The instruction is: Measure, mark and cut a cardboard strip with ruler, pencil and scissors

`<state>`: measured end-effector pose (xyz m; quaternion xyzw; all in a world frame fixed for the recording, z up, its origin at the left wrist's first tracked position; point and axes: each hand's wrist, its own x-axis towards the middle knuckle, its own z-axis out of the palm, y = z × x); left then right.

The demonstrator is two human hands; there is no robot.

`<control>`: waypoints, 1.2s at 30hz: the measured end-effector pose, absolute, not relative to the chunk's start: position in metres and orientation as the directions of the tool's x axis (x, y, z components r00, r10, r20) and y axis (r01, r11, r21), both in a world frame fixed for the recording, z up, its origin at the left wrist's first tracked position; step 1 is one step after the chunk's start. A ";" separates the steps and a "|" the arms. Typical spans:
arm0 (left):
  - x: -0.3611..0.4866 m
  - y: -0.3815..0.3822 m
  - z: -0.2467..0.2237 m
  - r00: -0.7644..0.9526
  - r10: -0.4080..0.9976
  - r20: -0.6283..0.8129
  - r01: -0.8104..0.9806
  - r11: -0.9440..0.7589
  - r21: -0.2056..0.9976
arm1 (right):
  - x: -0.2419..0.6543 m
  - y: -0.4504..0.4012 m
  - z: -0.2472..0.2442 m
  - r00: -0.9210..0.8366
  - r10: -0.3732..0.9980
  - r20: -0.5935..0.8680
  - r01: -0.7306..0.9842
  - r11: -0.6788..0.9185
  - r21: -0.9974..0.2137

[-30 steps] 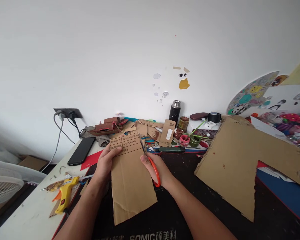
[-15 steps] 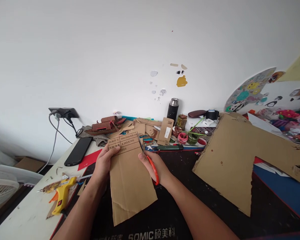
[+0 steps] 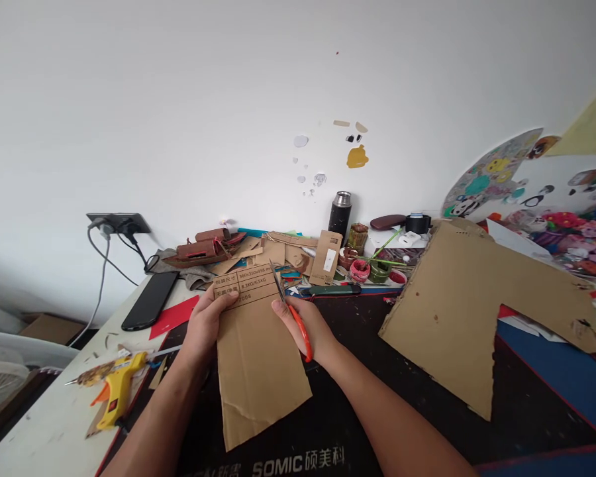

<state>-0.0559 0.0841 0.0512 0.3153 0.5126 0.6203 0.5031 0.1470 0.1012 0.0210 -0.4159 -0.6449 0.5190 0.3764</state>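
Note:
A long brown piece of cardboard (image 3: 258, 371) with printed lettering across its far end is held up over the black desk mat (image 3: 357, 411). My left hand (image 3: 206, 321) grips its left edge, thumb on the printed face and fingers behind. In my right hand (image 3: 310, 328) are scissors (image 3: 300, 331) with orange handles. Their metal blades lie along the cardboard's upper right edge, pointing away from me. The lower blade is partly hidden, so how far the scissors are spread is hard to see.
On the right lies a large cut cardboard sheet (image 3: 442, 318). A yellow glue gun (image 3: 122, 391) and a black phone (image 3: 150, 301) are on the left. Along the wall stand cardboard scraps (image 3: 273, 252), a brown model boat (image 3: 203, 248), paint pots (image 3: 360, 268) and a black flask (image 3: 340, 215).
The scissors' blade now shows more over the cardboard's right edge, and my right hand has shifted slightly left. My left hand keeps its hold; the view has turned a little.

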 end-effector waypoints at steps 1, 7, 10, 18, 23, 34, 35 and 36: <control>-0.056 0.084 0.052 -0.295 0.948 -0.122 -0.294 0.031 0.955 | 0.147 0.101 0.021 -0.371 0.927 0.051 0.152 0.115 -0.982; -0.056 0.083 0.053 -0.293 0.951 -0.103 -0.267 0.022 0.963 | 0.148 0.103 0.018 -0.360 0.932 0.042 0.170 0.110 -0.979; -0.056 0.084 0.050 -0.290 0.952 -0.094 -0.259 0.016 0.966 | 0.148 0.104 0.017 -0.358 0.933 0.035 0.164 0.100 -0.981; -0.055 0.086 0.045 -0.296 0.953 -0.062 -0.232 -0.009 0.973 | 0.147 0.105 0.014 -0.353 0.935 0.035 0.116 0.080 -0.990; -0.055 0.086 0.044 -0.316 0.947 -0.056 -0.218 -0.015 0.976 | 0.145 0.105 0.012 -0.345 0.938 0.021 0.105 0.061 -0.993; -0.059 0.091 0.030 -0.336 0.941 -0.045 -0.215 -0.030 0.976 | 0.141 0.109 0.000 -0.349 0.937 0.024 0.025 0.035 -0.999; -0.059 0.091 0.029 -0.335 0.941 -0.046 -0.215 -0.029 0.976 | 0.141 0.109 0.000 -0.354 0.935 0.019 0.010 0.024 -1.000; -0.059 0.091 0.029 -0.334 0.942 -0.047 -0.215 -0.028 0.976 | 0.140 0.110 0.000 -0.358 0.934 0.014 -0.003 0.014 -1.000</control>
